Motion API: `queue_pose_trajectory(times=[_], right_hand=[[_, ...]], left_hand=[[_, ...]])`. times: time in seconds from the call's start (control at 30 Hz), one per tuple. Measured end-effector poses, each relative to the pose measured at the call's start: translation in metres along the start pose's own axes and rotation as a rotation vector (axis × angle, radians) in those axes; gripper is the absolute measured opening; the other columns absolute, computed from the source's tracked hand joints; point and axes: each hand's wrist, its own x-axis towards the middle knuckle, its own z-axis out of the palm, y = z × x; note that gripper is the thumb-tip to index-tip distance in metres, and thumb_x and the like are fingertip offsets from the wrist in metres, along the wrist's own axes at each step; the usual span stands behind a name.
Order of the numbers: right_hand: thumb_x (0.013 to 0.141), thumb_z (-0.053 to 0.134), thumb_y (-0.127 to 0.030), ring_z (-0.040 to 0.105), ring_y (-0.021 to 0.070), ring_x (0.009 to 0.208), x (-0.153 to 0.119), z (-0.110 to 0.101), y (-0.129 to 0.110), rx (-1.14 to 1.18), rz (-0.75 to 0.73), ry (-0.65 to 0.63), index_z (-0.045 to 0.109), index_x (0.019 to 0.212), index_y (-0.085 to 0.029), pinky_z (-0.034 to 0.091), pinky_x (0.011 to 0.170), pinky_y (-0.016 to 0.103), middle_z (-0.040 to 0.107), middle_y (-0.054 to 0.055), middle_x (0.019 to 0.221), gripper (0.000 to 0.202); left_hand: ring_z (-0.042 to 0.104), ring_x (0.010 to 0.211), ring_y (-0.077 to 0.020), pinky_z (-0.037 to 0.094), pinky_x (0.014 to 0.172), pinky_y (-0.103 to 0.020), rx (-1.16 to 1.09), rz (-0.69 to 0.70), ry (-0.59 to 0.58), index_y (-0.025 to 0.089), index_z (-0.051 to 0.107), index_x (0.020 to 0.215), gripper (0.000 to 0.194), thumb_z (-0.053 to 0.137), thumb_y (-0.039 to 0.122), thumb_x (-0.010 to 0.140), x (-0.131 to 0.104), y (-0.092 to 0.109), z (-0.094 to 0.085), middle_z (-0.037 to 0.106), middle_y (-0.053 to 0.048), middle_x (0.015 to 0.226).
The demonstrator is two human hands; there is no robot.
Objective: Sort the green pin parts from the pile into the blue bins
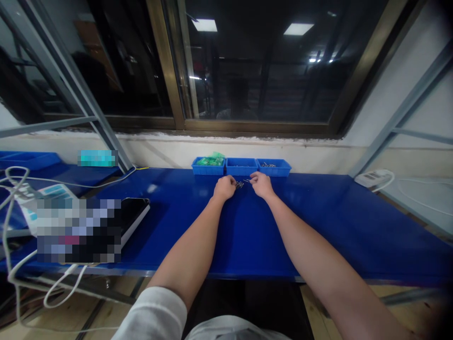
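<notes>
My left hand [225,188] rests on the blue table with its fingers curled together. It is beside a small cluster of thin metal pieces [240,184] that look like screws; whether its fingertips grip any of them is too small to make out. Across from it, my right hand [262,184] is closed in a pinch, and a slim screw-like metal piece [247,181] sticks out leftward from its fingertips. Just behind the hands stand a blue bin [208,172] with green plastic packets, a middle blue bin [242,171], and a right blue bin [276,172] with small metal parts.
A tablet-like device [132,215], partly blurred out, lies at the left with white cables [67,295] near it. A white power strip [373,178] is at the far right. Behind the blue table [318,226] are a wall and a window [269,71], with slanting metal frames on both sides.
</notes>
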Motion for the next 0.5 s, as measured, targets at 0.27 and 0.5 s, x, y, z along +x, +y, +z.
queue_pose_trajectory(times=[0.27,0.5], right_hand=[[0.064,0.061,-0.027,0.054,0.0123,0.056,-0.001,0.003,-0.012,0.487,-0.016,-0.193,0.055,0.08,-0.017,0.041,0.056,0.026,0.062,0.0,0.063,0.019],[0.062,0.063,-0.032,0.046,0.0084,0.049,-0.005,-0.003,-0.016,0.678,0.077,-0.287,0.059,0.068,-0.016,0.029,0.044,0.02,0.061,0.001,0.062,0.018]], left_hand=[[0.06,0.073,-0.015,0.044,0.069,-0.023,-0.249,0.172,-0.066,0.017,0.07,0.086,0.028,0.052,0.038,0.078,-0.004,0.011,-0.015,0.069,-0.004,0.081],[0.055,0.063,-0.0136,0.041,0.061,-0.023,-0.255,0.191,-0.132,0.014,0.071,0.075,0.034,0.051,0.041,0.075,-0.006,0.012,-0.018,0.064,-0.001,0.064]])
